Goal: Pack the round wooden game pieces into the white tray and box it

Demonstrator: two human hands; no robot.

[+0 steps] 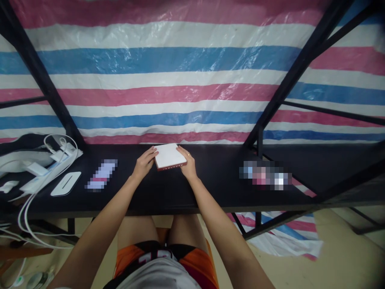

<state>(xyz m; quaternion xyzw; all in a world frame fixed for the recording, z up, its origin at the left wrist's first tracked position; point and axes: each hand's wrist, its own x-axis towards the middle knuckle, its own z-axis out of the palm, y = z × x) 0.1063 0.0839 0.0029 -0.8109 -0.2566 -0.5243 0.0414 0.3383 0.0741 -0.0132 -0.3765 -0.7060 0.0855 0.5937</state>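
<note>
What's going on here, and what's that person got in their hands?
Someone sitting at a black table is holding a flat box with a white top and a reddish side. The left hand grips its left edge and the right hand grips its right edge. I can't tell if it touches the table. Off to the left lies a white power strip with plugs and cables.

The person's left fingers (152, 152) and right fingers (182, 151) are holding opposite edges of a white-topped, red-sided box (170, 156) over a black tabletop (221, 174), while striped sheeting (180, 60) is hanging behind the tabletop.
</note>
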